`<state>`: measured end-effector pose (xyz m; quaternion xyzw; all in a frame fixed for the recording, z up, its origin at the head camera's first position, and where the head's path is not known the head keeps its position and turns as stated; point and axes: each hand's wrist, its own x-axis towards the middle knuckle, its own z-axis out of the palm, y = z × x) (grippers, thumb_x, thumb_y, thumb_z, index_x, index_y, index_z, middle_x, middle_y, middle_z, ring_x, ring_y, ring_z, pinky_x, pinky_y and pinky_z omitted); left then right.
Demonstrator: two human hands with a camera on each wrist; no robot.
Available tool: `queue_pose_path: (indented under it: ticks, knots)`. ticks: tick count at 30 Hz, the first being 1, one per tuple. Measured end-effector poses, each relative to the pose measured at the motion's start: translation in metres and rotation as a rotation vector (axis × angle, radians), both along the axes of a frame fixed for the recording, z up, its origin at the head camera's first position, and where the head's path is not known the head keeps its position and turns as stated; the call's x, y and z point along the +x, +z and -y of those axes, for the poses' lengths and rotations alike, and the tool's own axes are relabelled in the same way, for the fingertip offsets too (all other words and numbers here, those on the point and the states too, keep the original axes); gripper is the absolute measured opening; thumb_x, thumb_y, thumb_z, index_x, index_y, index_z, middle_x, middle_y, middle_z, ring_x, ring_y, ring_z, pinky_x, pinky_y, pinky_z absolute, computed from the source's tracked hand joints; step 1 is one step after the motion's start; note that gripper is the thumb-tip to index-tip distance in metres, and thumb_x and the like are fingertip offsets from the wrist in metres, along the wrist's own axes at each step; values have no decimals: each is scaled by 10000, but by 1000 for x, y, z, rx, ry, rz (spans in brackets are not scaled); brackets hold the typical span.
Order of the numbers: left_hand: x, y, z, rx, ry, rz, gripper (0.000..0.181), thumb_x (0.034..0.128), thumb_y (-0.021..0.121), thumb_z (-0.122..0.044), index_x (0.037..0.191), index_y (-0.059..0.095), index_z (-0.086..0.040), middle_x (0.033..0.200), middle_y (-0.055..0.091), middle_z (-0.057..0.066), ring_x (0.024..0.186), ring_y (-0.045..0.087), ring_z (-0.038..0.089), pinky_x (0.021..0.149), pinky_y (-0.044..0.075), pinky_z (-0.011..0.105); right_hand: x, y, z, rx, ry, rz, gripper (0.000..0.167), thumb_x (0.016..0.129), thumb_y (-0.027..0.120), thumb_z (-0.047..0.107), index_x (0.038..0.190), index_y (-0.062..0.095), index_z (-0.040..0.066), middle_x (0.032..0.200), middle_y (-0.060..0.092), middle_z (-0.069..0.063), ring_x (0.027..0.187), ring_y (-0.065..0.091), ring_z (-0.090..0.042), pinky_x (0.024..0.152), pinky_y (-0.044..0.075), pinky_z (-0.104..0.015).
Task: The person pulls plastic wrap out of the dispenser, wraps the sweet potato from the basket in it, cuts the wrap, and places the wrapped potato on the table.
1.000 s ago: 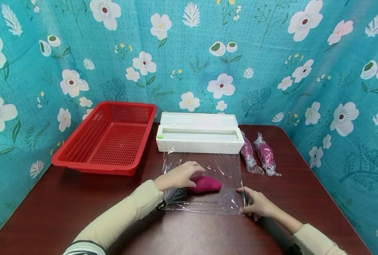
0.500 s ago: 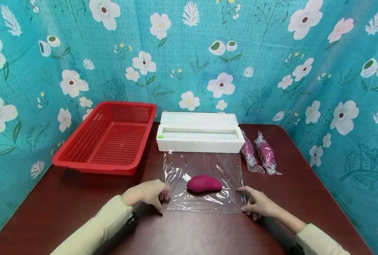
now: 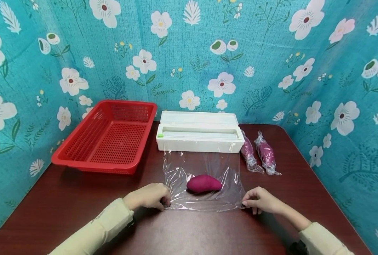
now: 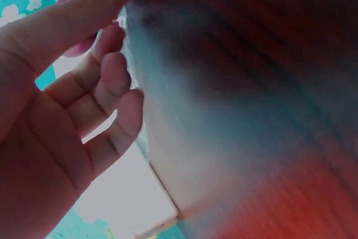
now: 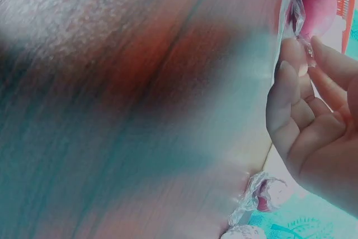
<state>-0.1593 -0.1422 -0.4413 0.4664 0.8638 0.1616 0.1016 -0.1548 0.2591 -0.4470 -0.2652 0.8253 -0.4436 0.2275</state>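
Observation:
A magenta sweet potato lies on a sheet of clear cling film in the middle of the table. The film runs out from a white cling film box whose lid stands up. At the film's near left corner my left hand pinches the edge; in the left wrist view its index finger is mostly hidden behind the thumb. My right hand pinches the near right corner between thumb and index finger, with crumpled film showing at the fingertips in the right wrist view.
A red plastic basket stands at the back left. Two film-wrapped sweet potatoes, one partly behind the box's right end and one farther right, lie at the back right. A blue flowered curtain hangs behind the table.
My left hand has gone from the sweet potato to the film's near left corner and pinches it. My right hand now pinches its corner more closely, and the film's near edge is slightly raised.

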Motion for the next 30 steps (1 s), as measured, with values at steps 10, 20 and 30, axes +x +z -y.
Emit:
queue_pose_path:
  ticks: [10,20,30]
  knots:
    - [-5,-4,2,139,42,-57,39,718,730,-193,726,694,-182,886,539,-49,857,501,76,754,410,202,-2,3,1,24,-33,-57,168,713,718,40,822,609,-29,656,535,11,511,527,-55,414,458,-274]
    - [-12,-13,5,380,15,60,37,758,682,-81,724,669,-79,851,631,39,853,566,97,785,436,232,-5,0,1,-54,-7,-495,88,661,769,81,677,690,114,723,484,33,628,447,-60,484,389,-189]
    - [-11,-15,6,488,85,218,44,775,640,-28,770,648,-72,853,654,39,826,575,69,764,458,255,-8,9,9,-169,69,-729,240,521,790,-89,647,683,86,1013,585,-153,855,471,-241,699,386,-178]
